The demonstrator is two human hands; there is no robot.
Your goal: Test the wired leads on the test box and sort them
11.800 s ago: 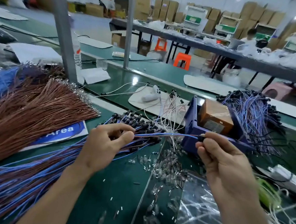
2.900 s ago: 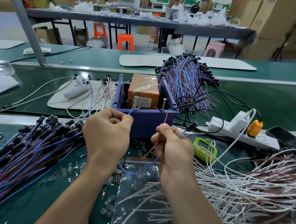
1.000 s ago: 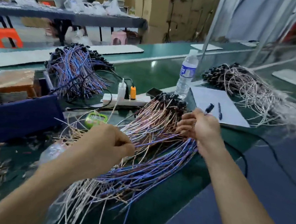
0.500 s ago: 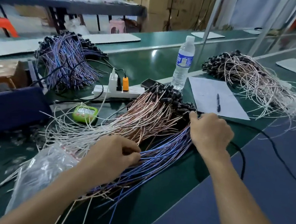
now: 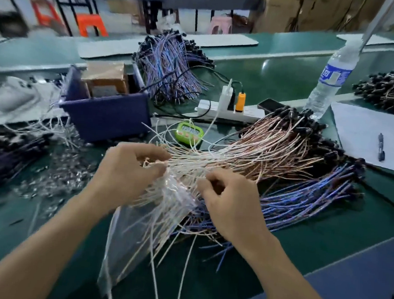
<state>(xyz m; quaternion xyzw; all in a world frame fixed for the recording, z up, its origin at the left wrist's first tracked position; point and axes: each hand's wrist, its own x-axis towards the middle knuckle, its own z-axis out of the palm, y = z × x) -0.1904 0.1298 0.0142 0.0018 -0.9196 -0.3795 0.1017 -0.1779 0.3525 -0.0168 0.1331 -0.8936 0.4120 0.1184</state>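
Left grip (image 5: 131, 170): fingers curled, thumb and fingertips pinching the loose ends of a few white leads (image 5: 214, 160) at the near-left tip of that fan. Right grip (image 5: 232, 203): fingers curled, knuckles up, on the pile just right of the left one. Can't tell if it has a wire.

The white leads fan rightward into copper-coloured leads (image 5: 273, 143) with black end-caps. Blue leads (image 5: 304, 199) lie alongside, nearer the edge. A clear plastic bag (image 5: 143, 234) lies below both grips, partly under the white leads.

The test box (image 5: 105, 117) is purple, behind the left grip and apart from the held ends, with a brown block (image 5: 105, 77) inside. Green timer (image 5: 189, 132) sits between box and pile, power strip (image 5: 229, 112) behind it. A second blue bundle (image 5: 171, 70) lies behind the box.

Water bottle (image 5: 329, 81) stands upright far right, beside a paper sheet (image 5: 360, 132) with a pen (image 5: 381, 147) on it.

Green tabletop (image 5: 306, 245). Orange stools (image 5: 90, 24) and cardboard cartons (image 5: 317, 13) in the blurred background.
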